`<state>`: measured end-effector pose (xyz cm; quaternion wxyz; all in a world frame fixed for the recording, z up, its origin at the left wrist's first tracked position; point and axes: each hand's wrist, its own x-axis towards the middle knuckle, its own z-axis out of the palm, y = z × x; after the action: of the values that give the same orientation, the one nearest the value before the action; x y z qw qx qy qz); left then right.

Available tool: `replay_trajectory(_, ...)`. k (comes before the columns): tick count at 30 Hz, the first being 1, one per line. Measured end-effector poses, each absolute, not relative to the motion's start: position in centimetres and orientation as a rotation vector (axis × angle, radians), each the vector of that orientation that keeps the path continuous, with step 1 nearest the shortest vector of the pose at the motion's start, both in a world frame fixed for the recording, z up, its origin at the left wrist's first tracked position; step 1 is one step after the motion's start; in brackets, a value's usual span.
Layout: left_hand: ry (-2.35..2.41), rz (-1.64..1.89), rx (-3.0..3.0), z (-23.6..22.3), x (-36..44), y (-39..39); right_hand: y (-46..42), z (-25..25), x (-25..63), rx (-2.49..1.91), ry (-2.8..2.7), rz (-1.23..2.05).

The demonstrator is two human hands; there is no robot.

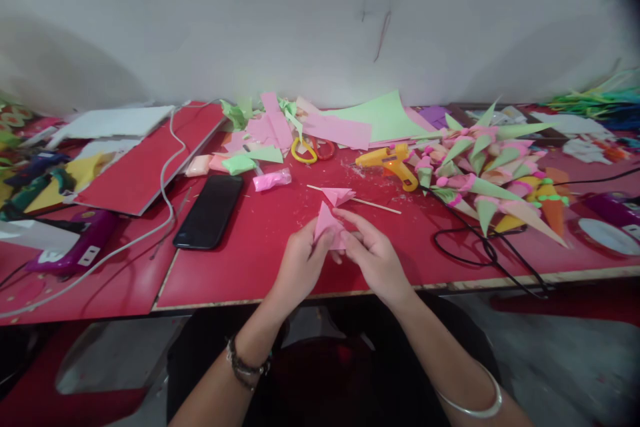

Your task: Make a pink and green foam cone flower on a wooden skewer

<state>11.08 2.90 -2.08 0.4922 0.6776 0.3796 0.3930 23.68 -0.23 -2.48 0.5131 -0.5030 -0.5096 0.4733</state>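
A folded piece of pink paper (327, 221) with a pointed top is pinched between both of my hands, just above the table's front part. My left hand (306, 250) grips its left side, thumb on the near face. On the other side, my right hand (373, 250) holds the lower right of the paper, with the index finger reaching toward its upper edge. Right behind them lies another folded pink paper piece (339, 196) beside a thin wooden stick (377, 205). The fingertips behind the paper are partly hidden.
A yellow glue gun (387, 161) lies behind on the right, near a heap of pink and green paper cones (480, 167). Its black cord (465, 260) loops over the table edge. Leftward are a black phone (209, 212), clay packets (239, 164) and scissors (304, 151).
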Motion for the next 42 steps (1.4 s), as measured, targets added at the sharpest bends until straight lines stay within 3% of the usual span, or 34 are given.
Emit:
replay_trajectory(19,0.992,0.714,1.738,-1.0,9.6,3.3,-0.4,-2.3,24.5,-1.275,-1.418,0.986)
replay_trajectory(27,0.948,0.579,1.757,-1.3,9.0,3.4,-0.2,-2.1,24.9,-1.258,-1.41,1.079)
replay_trajectory(42,0.915,0.631,1.919,-0.5,8.5,3.7,-0.4,-1.6,25.2,-1.374,-1.453,0.993)
